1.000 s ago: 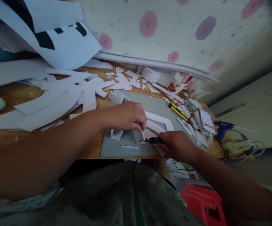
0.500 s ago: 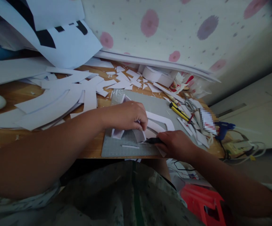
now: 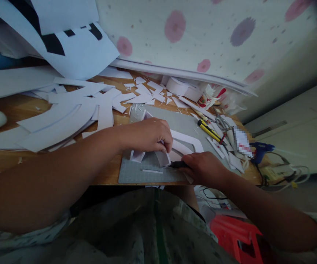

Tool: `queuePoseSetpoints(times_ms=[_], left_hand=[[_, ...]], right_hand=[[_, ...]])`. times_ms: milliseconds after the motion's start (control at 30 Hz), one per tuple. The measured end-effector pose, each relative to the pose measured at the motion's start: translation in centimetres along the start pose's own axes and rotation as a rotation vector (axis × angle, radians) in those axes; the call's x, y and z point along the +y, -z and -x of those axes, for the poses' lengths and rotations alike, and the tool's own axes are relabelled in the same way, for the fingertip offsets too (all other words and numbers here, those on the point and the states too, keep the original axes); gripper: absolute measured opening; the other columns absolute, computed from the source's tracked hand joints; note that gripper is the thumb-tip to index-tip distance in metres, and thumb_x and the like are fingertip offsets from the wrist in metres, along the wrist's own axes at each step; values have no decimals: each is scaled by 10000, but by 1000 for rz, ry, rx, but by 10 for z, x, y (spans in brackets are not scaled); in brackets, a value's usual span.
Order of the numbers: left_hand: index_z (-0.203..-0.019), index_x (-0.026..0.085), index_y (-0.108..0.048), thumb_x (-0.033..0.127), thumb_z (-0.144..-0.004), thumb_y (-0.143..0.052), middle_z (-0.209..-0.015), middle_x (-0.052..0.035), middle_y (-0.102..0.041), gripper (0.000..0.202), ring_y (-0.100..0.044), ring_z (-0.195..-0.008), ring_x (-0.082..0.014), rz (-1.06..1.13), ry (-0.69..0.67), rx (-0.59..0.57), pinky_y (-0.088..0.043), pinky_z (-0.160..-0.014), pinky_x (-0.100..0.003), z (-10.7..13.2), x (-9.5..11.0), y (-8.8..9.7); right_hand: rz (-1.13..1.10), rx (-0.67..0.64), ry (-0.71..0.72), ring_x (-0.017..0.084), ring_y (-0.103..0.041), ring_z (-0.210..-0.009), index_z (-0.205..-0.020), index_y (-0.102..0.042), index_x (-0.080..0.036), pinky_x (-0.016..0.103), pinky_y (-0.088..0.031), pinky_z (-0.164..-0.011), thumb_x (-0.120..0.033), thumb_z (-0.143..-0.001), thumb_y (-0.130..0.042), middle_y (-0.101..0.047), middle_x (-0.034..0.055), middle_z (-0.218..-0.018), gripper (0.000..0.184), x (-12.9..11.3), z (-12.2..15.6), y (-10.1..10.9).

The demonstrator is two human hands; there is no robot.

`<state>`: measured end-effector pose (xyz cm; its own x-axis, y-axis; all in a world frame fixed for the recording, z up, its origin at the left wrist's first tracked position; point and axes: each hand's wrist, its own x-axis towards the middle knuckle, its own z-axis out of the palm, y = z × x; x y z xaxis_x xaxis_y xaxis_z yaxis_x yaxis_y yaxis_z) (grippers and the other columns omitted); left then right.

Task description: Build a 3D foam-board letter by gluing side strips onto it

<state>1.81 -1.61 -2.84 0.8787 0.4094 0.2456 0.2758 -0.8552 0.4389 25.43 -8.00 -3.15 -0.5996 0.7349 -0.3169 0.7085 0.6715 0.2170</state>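
My left hand [image 3: 148, 135] is closed, fingers curled down onto a white foam-board piece [image 3: 162, 157] that it pins to the grey cutting mat [image 3: 136, 172]. My right hand [image 3: 203, 168] is closed on a black-handled craft knife [image 3: 176, 164], whose tip points left against the lower edge of that white piece. A thin white sliver [image 3: 151, 171] lies on the mat just in front of the hands. Curved white strips [image 3: 187, 141] rest on the mat beyond my right hand.
Long white offcuts [image 3: 65, 117] and scraps cover the wooden table [image 3: 15, 108] to the left and back. A yellow utility knife [image 3: 209, 132], scissors [image 3: 221, 123] and a blue glue gun [image 3: 260, 150] lie at the right. A red stool [image 3: 238, 238] stands below the table edge.
Almost nothing differs; both hands stay on the white piece and the knife, shifted only very slightly along with the view.
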Motion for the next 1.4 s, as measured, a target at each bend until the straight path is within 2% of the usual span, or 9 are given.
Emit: queuePoseSetpoints(times_ms=[700,833,967,1033,1100,1167,1233,1400], left_hand=[[-791,215,-737,115,-787,-655,-803,-10,-730,130,-601,-986,-191,-6,-6,12,-418,-890,-305,0,0,0],[-786,214,-737,110,-786,-655,-809,-17,-729,132,-601,-988,-195,-5,18,9,-416,-889,-305,0,1,0],[-780,229,-738,125,-782,-661,-802,-12,-722,130,-603,-984,-191,14,11,28,-414,-886,-297,1,-1,-2],[-782,230,-738,123,-781,-660,-798,-12,-720,132,-601,-988,-189,22,-2,33,-413,-888,-293,1,-3,-3],[-788,231,-738,120,-782,-657,-800,-14,-719,137,-596,-995,-191,21,-9,32,-414,-886,-290,1,-4,-3],[-788,230,-739,123,-780,-659,-804,-16,-719,134,-595,-997,-192,20,-3,29,-417,-881,-288,1,-4,-3],[-784,229,-741,125,-775,-663,-807,-17,-719,130,-596,-996,-193,18,10,23,-419,-875,-286,1,-4,-3],[-790,229,-742,126,-778,-656,-809,-12,-719,134,-598,-993,-188,22,16,15,-419,-860,-279,1,-2,-1]], right_hand=[[47,-24,17,186,-640,-685,-845,-580,-194,279,-246,-535,-417,-931,-459,-682,31,-772,267,-3,-3,3],[60,66,77,182,-611,-692,-838,-586,-191,292,-256,-550,-365,-916,-496,-661,22,-776,211,-1,2,-4],[94,225,151,191,-558,-677,-862,-613,-177,309,-281,-575,-359,-927,-482,-620,34,-745,233,-1,15,-16],[82,310,179,202,-545,-704,-1001,-620,-174,311,-310,-605,-371,-934,-472,-615,43,-777,255,-4,22,-21],[33,365,174,214,-543,-746,-1184,-565,-178,314,-346,-643,-431,-943,-443,-616,62,-844,370,-7,28,-23],[-27,381,142,223,-547,-775,-1299,-488,-174,320,-378,-667,-512,-946,-381,-610,89,-908,500,-10,33,-23],[-60,371,103,225,-555,-770,-1338,-450,-167,322,-400,-664,-546,-948,-327,-604,104,-936,558,-13,36,-24],[-95,413,58,206,-582,-714,-1291,-486,-151,305,-412,-621,-468,-973,-330,-627,89,-909,476,-13,40,-31]])
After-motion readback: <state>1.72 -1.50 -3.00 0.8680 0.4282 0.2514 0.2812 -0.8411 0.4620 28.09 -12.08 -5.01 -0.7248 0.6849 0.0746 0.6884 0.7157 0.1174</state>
